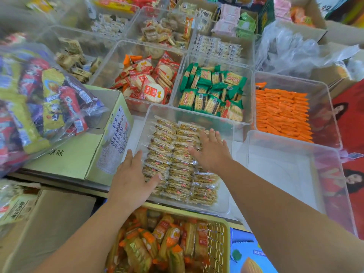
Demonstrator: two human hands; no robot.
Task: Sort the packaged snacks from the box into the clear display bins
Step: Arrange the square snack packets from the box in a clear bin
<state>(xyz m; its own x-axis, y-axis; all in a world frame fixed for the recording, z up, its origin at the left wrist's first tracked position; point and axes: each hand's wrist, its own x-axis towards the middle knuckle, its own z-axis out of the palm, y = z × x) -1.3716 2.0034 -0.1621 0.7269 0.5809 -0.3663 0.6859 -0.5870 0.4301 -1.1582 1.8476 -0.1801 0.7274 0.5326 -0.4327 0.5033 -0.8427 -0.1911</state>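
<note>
Both hands flat, fingers spread: left hand [131, 179] and right hand [212, 149] on snack packets [177, 160] in clear bin [189, 112]. Green carton [106, 138] abuts left; yellow basket [218, 239] near side.

Bright, even, diffuse light; wide-angle view with soft edges.
Shadows faint and soft under both forearms. Mild glare on clear bin walls [199, 113]. Left edge and top corners smeared with blur; centre sharp. Straight lines bow outward toward frame borders.
</note>
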